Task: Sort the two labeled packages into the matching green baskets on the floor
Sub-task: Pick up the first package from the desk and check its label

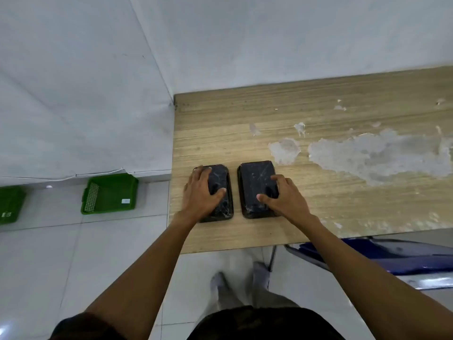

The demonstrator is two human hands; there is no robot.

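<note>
Fingers [204, 171] on packages [257, 182], baskets [110, 192] unfilled

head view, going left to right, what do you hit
cut-off green basket → green basket → left hand on left package → right package under right hand → blue chair

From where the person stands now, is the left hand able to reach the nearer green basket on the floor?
Probably not yet. The left hand rests on the left package on the table, while the green basket sits lower on the floor, off to the left. Nothing blocks the way.
</note>
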